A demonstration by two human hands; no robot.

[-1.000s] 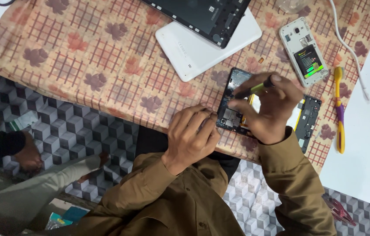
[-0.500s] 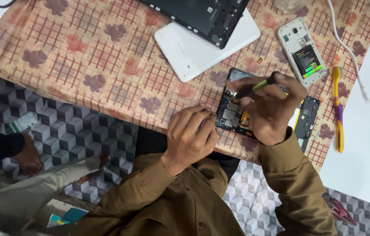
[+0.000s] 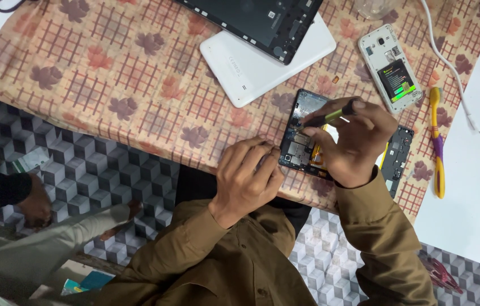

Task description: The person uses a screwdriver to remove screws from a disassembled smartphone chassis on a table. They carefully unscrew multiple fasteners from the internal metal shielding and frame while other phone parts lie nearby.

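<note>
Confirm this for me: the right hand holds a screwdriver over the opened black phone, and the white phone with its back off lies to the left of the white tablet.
One thing is wrong. In the head view the white phone lies to the right of the white tablet, not to its left. The rest holds: the right hand holds a screwdriver over the opened black phone.

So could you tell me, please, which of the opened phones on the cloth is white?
The white phone lying apart at upper right; the black opened phone sits under the hands.

both hands (image 3: pixel 302 164) curled close together (brown sleeves), fingers bent.
</note>
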